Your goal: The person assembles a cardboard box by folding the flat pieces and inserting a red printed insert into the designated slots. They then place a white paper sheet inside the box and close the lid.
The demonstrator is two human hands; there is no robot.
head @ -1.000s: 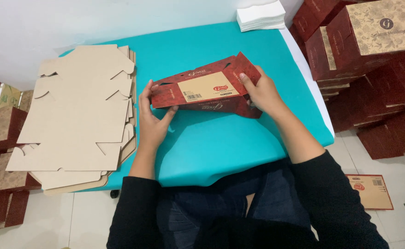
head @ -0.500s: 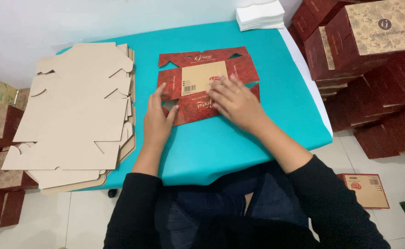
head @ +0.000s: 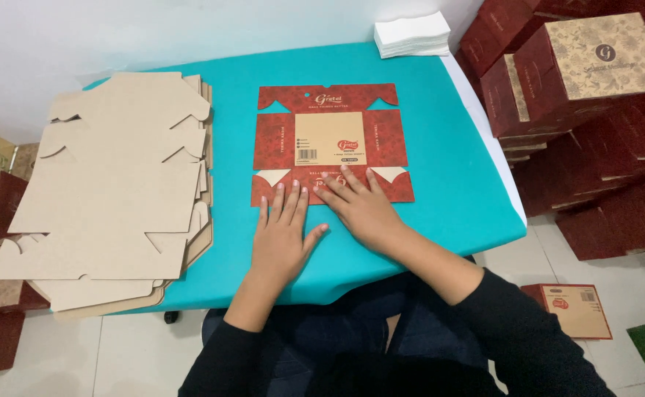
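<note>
Head view, box blank: the red printed carton blank (head: 331, 143) lies unfolded and flat on the teal bench (head: 447, 198), printed side up, a tan panel in its middle, flaps spread at all sides.
Head view, left hand: my left hand (head: 284, 234) lies flat, palm down, fingers (head: 287, 200) spread and straight; the tips touch the near edge of the blank, gripping nothing.
Head view, right hand: my right hand (head: 359, 207) lies flat too, fingers splayed over the near red strip, pressing it down, not closed on anything.
Head view, handling: I judge the blank light, thin and fairly stiff, springy along its creases, smooth enough to slide on the bench cover. It will bend where scored and could dent if pinched hard.
Head view, where to hold: best taken by the side panels or the near flap edge, thumbs under, fingers on top, near a crease.
Head view, around: a stack of plain brown blanks (head: 113, 191) lies to the left, white sheets (head: 412, 33) at the far corner, made-up dark red boxes (head: 579, 81) at right.
</note>
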